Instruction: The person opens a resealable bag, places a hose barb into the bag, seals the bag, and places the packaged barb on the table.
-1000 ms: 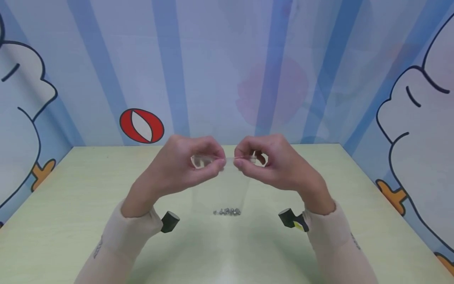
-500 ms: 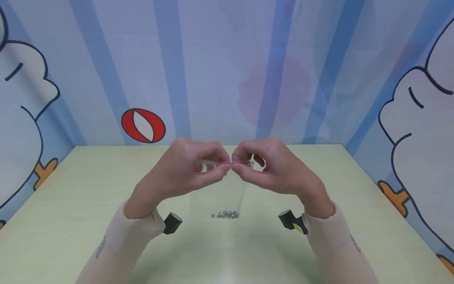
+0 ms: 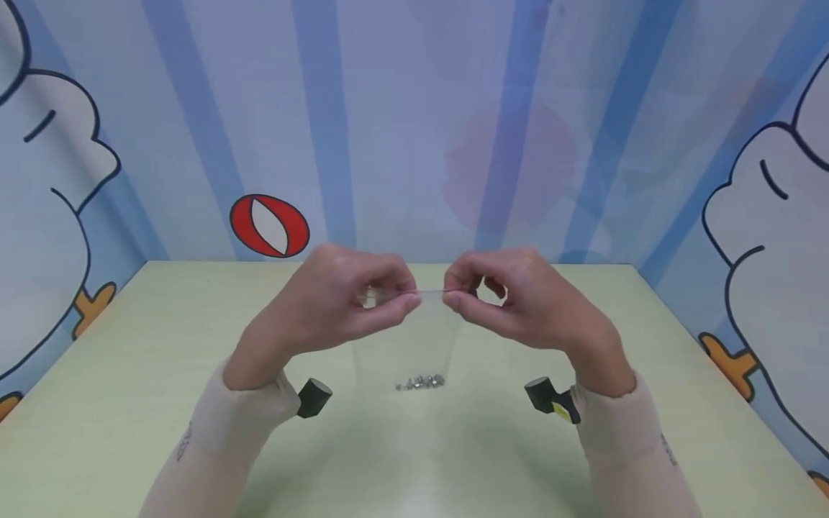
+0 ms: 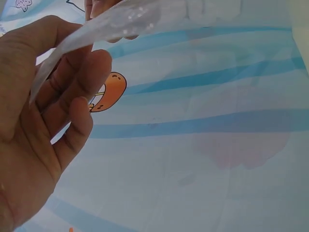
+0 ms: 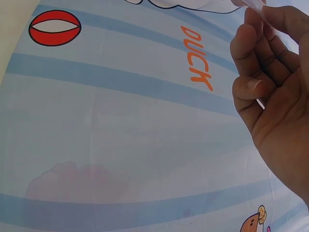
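A clear plastic bag hangs upright between both hands, with several small shiny metal pieces gathered at its bottom. My left hand pinches the bag's top edge between thumb and forefinger, left of its middle. On the other side, my right hand pinches the same edge, and a short straight stretch of it shows between the two thumbs. In the left wrist view the bag's film runs out from the left thumb. Only a small corner of film appears at the right fingertips in the right wrist view.
Below the hands lies a pale yellow-green table. A printed backdrop with blue stripes stands behind it and at both sides. Dark wrist cameras stick out inward from the beige sleeves.
Half a second ago the fingertips came together at the middle of the bag's edge; now they are apart again, the right hand further right. The bag and metal pieces have risen slightly in view.
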A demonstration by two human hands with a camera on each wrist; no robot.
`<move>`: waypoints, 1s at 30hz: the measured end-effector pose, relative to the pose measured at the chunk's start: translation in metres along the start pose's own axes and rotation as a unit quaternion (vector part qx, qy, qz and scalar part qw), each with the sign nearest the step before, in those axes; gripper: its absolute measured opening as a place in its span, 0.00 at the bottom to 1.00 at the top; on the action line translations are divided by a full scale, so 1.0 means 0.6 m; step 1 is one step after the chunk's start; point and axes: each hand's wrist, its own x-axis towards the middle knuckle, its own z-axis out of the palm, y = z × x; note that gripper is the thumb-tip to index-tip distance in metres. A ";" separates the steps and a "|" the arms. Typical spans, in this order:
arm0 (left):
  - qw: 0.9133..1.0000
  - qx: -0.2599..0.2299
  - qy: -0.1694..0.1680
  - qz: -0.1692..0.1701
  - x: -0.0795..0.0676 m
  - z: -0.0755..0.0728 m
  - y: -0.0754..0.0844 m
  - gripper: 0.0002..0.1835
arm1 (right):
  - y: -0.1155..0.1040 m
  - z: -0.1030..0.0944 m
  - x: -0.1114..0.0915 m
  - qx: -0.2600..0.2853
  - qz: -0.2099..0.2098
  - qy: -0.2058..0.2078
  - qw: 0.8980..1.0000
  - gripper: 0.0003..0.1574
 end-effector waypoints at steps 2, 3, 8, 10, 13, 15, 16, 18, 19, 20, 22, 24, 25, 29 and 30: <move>1.000 -0.005 0.004 0.001 -0.001 -0.002 -0.001 0.04 | 0.000 -0.003 -0.001 -0.001 0.002 -0.001 1.000 0.09; 1.000 -0.007 0.006 0.002 -0.001 -0.002 -0.001 0.04 | 0.001 -0.004 -0.002 -0.001 0.003 -0.001 1.000 0.09; 1.000 -0.013 0.008 0.001 -0.004 -0.008 -0.003 0.04 | 0.001 -0.010 -0.006 0.002 0.014 -0.002 1.000 0.08; 1.000 -0.012 0.007 -0.003 -0.006 -0.010 -0.004 0.04 | 0.001 -0.013 -0.009 0.003 0.021 -0.002 1.000 0.08; 1.000 -0.008 0.007 -0.011 -0.008 -0.014 -0.007 0.04 | 0.000 -0.019 -0.014 0.001 0.033 -0.002 0.999 0.09; 1.000 -0.008 0.008 -0.016 -0.010 -0.017 -0.008 0.05 | -0.001 -0.024 -0.016 -0.005 0.038 0.000 0.999 0.09; 1.000 -0.009 0.008 -0.018 -0.011 -0.019 -0.009 0.05 | -0.001 -0.026 -0.017 -0.006 0.041 0.001 0.999 0.10; 1.000 -0.010 0.012 -0.021 -0.012 -0.023 -0.011 0.06 | 0.000 -0.030 -0.019 -0.010 0.043 0.003 0.999 0.10; 1.000 -0.012 0.013 -0.022 -0.013 -0.024 -0.013 0.06 | 0.001 -0.033 -0.020 -0.013 0.043 0.003 0.999 0.10; 1.000 -0.013 0.014 -0.024 -0.014 -0.026 -0.013 0.07 | 0.001 -0.035 -0.021 -0.014 0.043 0.003 0.999 0.11; 0.999 -0.015 0.017 -0.027 -0.016 -0.029 -0.015 0.08 | 0.003 -0.038 -0.023 -0.015 0.042 0.003 0.999 0.11; 0.999 -0.015 0.018 -0.030 -0.017 -0.031 -0.017 0.08 | 0.004 -0.041 -0.024 -0.020 0.039 0.003 0.999 0.10; 0.999 -0.015 0.019 -0.032 -0.018 -0.032 -0.017 0.08 | 0.005 -0.042 -0.024 -0.020 0.039 0.004 0.999 0.09; 0.999 -0.010 0.021 -0.039 -0.019 -0.037 -0.017 0.08 | 0.006 -0.044 -0.026 -0.021 0.039 0.006 0.999 0.07; 0.999 -0.008 0.021 -0.040 -0.020 -0.038 -0.016 0.08 | 0.006 -0.045 -0.027 -0.021 0.040 0.007 0.999 0.07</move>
